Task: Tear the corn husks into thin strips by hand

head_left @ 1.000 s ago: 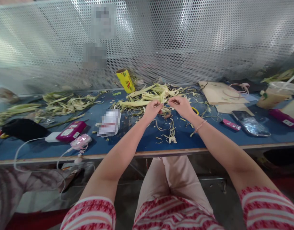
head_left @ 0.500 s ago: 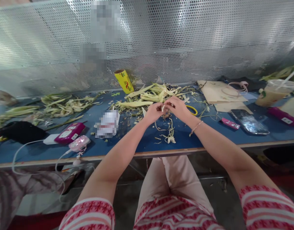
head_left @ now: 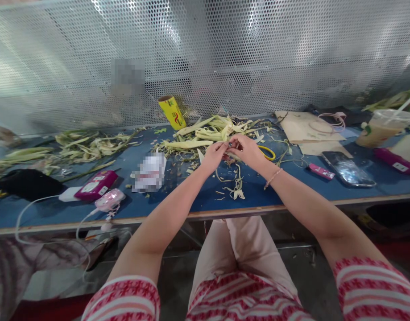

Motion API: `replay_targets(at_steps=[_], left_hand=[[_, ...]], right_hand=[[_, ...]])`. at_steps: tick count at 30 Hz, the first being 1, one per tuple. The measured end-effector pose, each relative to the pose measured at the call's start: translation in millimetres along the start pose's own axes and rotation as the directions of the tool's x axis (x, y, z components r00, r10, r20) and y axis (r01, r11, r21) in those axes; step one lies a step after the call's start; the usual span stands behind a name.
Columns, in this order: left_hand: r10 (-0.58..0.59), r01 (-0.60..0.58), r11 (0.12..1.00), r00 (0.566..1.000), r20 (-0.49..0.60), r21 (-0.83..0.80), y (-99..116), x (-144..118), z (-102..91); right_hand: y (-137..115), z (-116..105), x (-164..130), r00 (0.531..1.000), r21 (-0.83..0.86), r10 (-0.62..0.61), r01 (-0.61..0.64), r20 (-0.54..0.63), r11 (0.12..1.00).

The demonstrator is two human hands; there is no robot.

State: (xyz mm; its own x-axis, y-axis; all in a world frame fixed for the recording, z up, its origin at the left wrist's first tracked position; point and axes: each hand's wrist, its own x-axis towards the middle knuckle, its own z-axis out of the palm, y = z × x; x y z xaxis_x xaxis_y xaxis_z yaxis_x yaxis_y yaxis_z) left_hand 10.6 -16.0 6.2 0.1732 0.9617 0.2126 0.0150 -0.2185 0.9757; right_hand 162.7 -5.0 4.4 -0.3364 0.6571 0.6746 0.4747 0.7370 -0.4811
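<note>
"Where are the hands?"

"The left hand (head_left: 214, 156) and right hand (head_left: 247, 150) meet at the front of the heap of husks (head_left: 191, 145), fingertips drawn in close together. I can't tell whether either one grips anything; the fingers hide it."

"And the husks?"

"Piled on the blue surface (head_left: 184, 196), just behind the hands. A few loose strands (head_left: 238, 185) lie nearer the front edge."

"Any containers about?"

"A clear plastic cup (head_left: 394, 117) at the far right, with a light brown drink (head_left: 372, 137) in it and a white straw (head_left: 408, 102) slanting out of the top. A phone (head_left: 348, 169) lies in front of it, towards the left."

"What's that yellow thing?"

"A tube (head_left: 173, 115) with an open top, tilted behind the left part of the heap. I can't see down inside it."

"And the white packet (head_left: 150, 171)?"

"Left of the hands, well apart from them. It's blurred, so its contents don't show."
</note>
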Motion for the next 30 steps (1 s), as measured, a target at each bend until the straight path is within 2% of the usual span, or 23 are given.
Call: replay_targets(at_steps=[5, 11, 13, 16, 18, 20, 22, 23, 27, 30], left_hand=[[0.038, -0.039, 0.998, 0.999, 0.023, 0.046, 0.3, -0.9, -0.3], [0.224, -0.2, 0.957, 0.97, -0.099, 0.209, 0.3, -0.1, -5.3], [0.246, -0.218, 0.951, 0.963, -0.113, 0.22, -0.9, 0.8, -7.8], [0.265, -0.238, 0.944, 0.96, -0.095, 0.227, -3.8, 2.0, -10.9], [0.281, -0.257, 0.931, 0.958, -0.056, 0.26, -4.6, 1.8, -11.8], [0.282, -0.266, 0.915, 0.959, -0.008, 0.303, -3.5, 0.4, -11.4], [0.268, -0.262, 0.905, 0.963, 0.028, 0.334, -1.1, -1.6, -10.5], [0.26, -0.256, 0.901, 0.965, 0.039, 0.35, 0.1, -2.6, -10.1], [0.241, -0.247, 0.879, 0.968, 0.068, 0.407, 0.6, -2.9, -9.7], [0.194, -0.214, 0.907, 0.977, 0.092, 0.364, -2.6, 0.2, -9.4]], right_hand=[[-5.1, 2.4, -1.6, 0.999, 0.066, 0.039, -0.039, 0.003, 0.997], [3.5, 5.0, 1.4, 0.971, 0.324, 0.239, -0.215, -0.033, 0.921], [10.5, 5.1, 3.1, 0.938, 0.389, 0.346, -0.332, 0.035, 0.86], [15.0, 7.8, 3.6, 0.846, 0.403, 0.47, -0.533, 0.25, 0.744], [11.2, 10.7, 2.9, 0.786, 0.447, 0.513, -0.619, 0.346, 0.647], [3.8, 12.7, 2.2, 0.751, 0.534, 0.537, -0.655, 0.384, 0.535], [-3.4, 12.4, 1.9, 0.757, 0.602, 0.526, -0.64, 0.389, 0.478], [-5.8, 11.5, 2.0, 0.77, 0.623, 0.525, -0.619, 0.363, 0.478], [-5.6, 7.0, 3.1, 0.813, 0.616, 0.551, -0.533, 0.186, 0.579], [-1.2, 6.7, 3.8, 0.854, 0.6, 0.51, -0.465, 0.107, 0.652]])
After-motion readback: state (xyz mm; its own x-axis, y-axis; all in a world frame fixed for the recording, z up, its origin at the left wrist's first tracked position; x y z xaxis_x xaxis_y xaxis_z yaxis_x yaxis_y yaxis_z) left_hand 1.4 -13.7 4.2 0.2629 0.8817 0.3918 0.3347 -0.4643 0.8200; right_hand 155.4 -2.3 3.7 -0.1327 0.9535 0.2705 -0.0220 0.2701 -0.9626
